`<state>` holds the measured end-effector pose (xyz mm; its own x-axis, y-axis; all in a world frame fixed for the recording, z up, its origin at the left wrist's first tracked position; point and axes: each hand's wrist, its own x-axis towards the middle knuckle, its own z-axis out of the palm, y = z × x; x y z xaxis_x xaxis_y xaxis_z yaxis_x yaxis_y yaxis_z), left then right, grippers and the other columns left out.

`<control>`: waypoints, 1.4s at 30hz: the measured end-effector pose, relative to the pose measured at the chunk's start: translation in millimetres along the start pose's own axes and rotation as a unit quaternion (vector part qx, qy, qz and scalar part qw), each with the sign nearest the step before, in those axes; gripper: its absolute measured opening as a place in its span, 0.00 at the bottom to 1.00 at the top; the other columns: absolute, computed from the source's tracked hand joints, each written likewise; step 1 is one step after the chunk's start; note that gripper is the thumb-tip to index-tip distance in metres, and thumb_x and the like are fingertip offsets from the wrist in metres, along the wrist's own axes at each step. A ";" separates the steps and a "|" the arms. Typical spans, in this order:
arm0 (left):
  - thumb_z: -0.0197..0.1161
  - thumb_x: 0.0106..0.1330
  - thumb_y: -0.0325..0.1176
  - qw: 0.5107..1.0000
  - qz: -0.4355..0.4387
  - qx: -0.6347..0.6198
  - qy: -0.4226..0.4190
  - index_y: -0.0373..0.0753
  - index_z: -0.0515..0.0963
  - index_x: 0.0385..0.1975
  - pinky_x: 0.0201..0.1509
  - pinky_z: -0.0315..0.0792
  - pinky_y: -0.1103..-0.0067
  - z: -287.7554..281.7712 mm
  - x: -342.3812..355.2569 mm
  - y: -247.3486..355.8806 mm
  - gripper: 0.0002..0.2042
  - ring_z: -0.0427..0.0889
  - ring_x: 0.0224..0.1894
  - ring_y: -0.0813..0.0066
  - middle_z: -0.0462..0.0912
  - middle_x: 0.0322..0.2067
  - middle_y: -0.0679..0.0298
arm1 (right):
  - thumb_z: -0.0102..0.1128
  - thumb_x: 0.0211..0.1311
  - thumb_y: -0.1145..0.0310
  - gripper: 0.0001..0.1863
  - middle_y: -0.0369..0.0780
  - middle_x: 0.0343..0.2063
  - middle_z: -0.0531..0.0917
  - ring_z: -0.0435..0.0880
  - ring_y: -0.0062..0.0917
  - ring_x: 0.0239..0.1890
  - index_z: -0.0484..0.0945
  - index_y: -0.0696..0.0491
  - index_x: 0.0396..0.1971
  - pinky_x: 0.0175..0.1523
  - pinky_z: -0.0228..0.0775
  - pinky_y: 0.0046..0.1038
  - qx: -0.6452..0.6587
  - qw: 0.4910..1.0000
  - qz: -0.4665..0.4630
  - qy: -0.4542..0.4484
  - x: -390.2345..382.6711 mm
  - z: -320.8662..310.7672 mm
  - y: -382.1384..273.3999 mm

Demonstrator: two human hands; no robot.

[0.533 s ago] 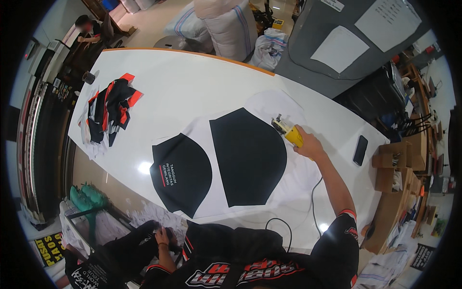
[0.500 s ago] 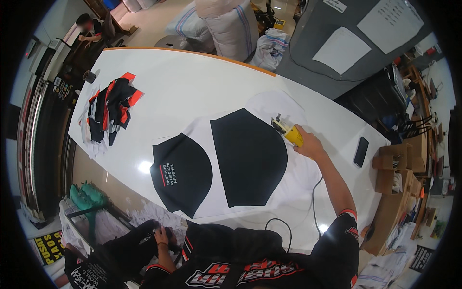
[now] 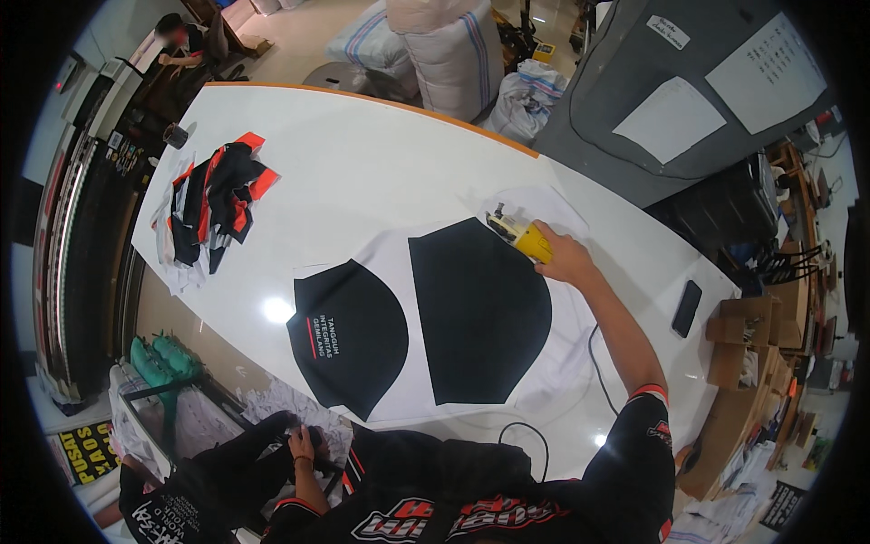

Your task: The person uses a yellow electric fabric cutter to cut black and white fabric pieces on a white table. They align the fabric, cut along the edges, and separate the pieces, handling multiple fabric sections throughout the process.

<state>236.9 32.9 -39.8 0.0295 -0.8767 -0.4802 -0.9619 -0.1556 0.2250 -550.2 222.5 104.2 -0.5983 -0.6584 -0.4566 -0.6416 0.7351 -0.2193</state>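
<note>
My right hand (image 3: pixel 562 254) is closed on a yellow electric cutter (image 3: pixel 517 236), its head at the upper right edge of a dark fabric panel (image 3: pixel 476 308). A second dark panel (image 3: pixel 349 354) with light print and a red stripe lies to its left; both rest on white material (image 3: pixel 566 299) on a white table (image 3: pixel 362 154). The cutter's black cord (image 3: pixel 598 363) runs toward my body. At the lower left, below the table edge, my left hand (image 3: pixel 302 446) has curled fingers against something dark that I cannot make out.
A pile of black, red and white cuttings (image 3: pixel 213 199), a cup (image 3: pixel 175 135) and a phone (image 3: pixel 687 308) lie on the table. Sacks (image 3: pixel 449 63), a grey panel (image 3: pixel 616 82) and cartons (image 3: pixel 734 354) surround it. A seated person (image 3: pixel 177 50) is upper left; another in black (image 3: pixel 181 480) is lower left.
My right hand and the cutter have moved up and left along the larger panel's edge. The view has shifted slightly, with most of the table's contents appearing lower and rightward.
</note>
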 end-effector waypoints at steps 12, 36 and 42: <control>0.57 0.75 0.44 0.976 0.118 -0.066 0.170 0.28 0.77 0.54 0.63 0.69 0.61 -19.5 28.3 44.2 0.22 0.76 0.56 0.44 0.79 0.52 0.42 | 0.73 0.46 0.52 0.47 0.53 0.50 0.82 0.83 0.46 0.53 0.64 0.46 0.68 0.58 0.76 0.41 0.090 0.993 0.035 0.063 53.5 -4.7 -52.1; 0.48 0.59 0.79 0.823 0.536 0.185 0.005 0.52 0.50 0.78 0.75 0.27 0.40 157.9 -124.8 564.9 0.52 0.27 0.77 0.30 0.35 0.77 0.38 | 0.72 0.49 0.73 0.24 0.41 0.32 0.82 0.85 0.29 0.28 0.75 0.60 0.47 0.33 0.81 0.32 0.594 0.592 0.450 0.307 -563.0 336.8 -80.7; 0.50 0.60 0.77 0.434 0.821 0.262 -0.263 0.52 0.56 0.76 0.78 0.35 0.46 224.4 -253.3 561.4 0.49 0.35 0.79 0.41 0.41 0.78 0.48 | 0.69 0.51 0.75 0.21 0.42 0.31 0.81 0.85 0.30 0.28 0.74 0.61 0.46 0.33 0.81 0.31 0.685 0.440 0.412 0.409 -581.9 353.3 -158.0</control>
<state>-371.6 269.8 17.9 -0.7457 0.6367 -0.1961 0.4973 0.7278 0.4722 68.9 546.7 100.0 -0.6885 0.4973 -0.5278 0.5121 -0.1820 -0.8394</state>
